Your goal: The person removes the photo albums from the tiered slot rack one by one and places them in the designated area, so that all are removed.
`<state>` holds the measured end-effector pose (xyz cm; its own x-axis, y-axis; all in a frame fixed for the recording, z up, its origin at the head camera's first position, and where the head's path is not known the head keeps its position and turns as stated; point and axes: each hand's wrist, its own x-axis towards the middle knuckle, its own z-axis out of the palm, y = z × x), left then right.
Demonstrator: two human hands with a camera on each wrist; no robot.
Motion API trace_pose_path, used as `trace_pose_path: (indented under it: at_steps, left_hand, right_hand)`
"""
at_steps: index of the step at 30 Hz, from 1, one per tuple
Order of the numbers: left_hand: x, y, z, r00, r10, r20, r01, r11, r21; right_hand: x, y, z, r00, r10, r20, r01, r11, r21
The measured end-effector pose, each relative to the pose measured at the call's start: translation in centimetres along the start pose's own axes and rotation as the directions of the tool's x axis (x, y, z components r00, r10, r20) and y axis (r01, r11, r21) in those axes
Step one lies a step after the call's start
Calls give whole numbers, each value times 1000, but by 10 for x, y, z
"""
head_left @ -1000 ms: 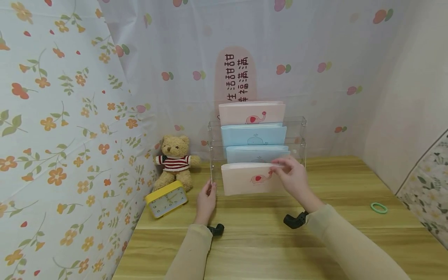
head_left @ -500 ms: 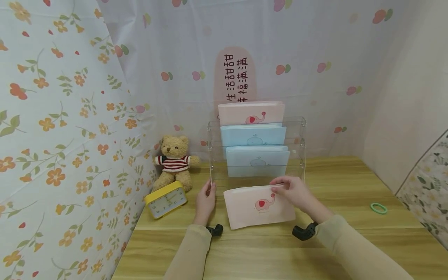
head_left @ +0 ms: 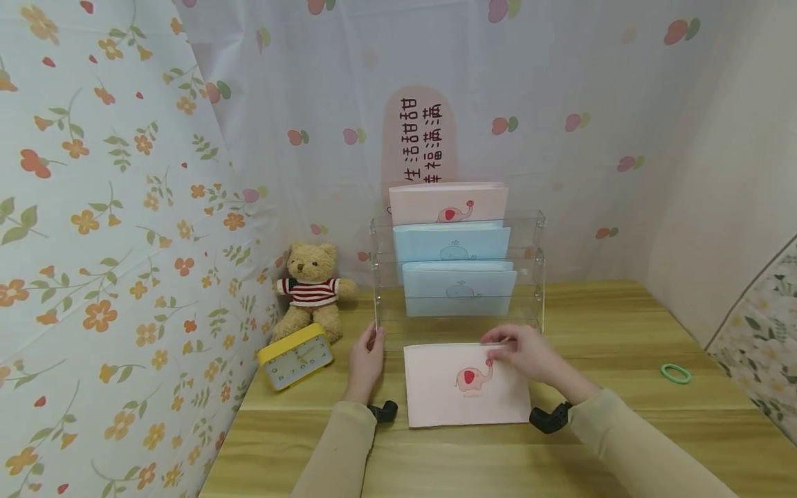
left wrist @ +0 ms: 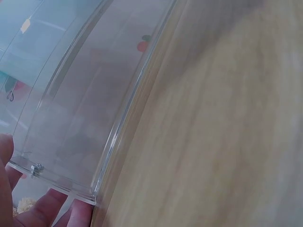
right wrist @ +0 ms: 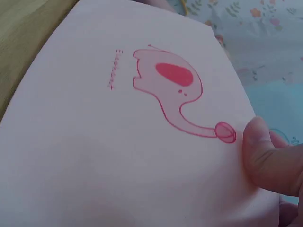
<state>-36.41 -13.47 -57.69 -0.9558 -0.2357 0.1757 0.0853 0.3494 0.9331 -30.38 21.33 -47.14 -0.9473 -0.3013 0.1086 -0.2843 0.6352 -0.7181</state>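
Observation:
My right hand (head_left: 532, 356) pinches the top edge of a pink notebook (head_left: 436, 387) with a red elephant on its cover, thumb in front and fingers behind. In the head view the notebook is in front of the clear acrylic rack (head_left: 540, 290), close over the table. The right wrist view shows the thumb (right wrist: 260, 151) beside the elephant's trunk. My left hand (head_left: 366, 363) grips the rack's left side panel at its lower front, with fingers (left wrist: 47, 205) on the outer face. Two blue whale notebooks (head_left: 417, 243) and another pink elephant notebook (head_left: 414, 204) stand in upper tiers.
A teddy bear (head_left: 311, 290) in a striped sweater sits left of the rack on the wooden table (head_left: 461, 463). A yellow clock (head_left: 297, 356) leans before it. Toward the right edge lies a green ring (head_left: 675, 373). Printed curtains (head_left: 280, 180) hang behind and to the left.
My right hand has drawn the pink elephant notebook out of the rack's lowest tier, forward and down toward the table. The left hand has stayed at the rack's side.

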Motion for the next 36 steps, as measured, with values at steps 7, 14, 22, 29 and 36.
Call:
trace_pose_path:
  at_steps: [7, 14, 22, 29, 36]
  left_hand:
    - [1, -1, 0, 1000, -9, 7, 9, 1000, 1]
    - [-2, 4, -2, 1000, -12, 6, 12, 1000, 13]
    - [-2, 1, -2, 1000, -4, 11, 4, 1000, 15]
    - [-1, -2, 0, 1000, -10, 3, 10, 1000, 5]
    - [-4, 3, -1, 1000, -3, 0, 3, 1000, 12]
  right_hand:
    - [-3, 15, 4, 996, -58, 65, 56, 998, 37]
    - [-8, 23, 17, 986, -116, 116, 106, 990, 89]
    - [-17, 30, 30, 978, -117, 174, 107, 992, 66]
    - [-22, 36, 38, 967, -118, 228, 101, 991, 86]
    - [-27, 44, 45, 961, -126, 246, 114, 992, 62]
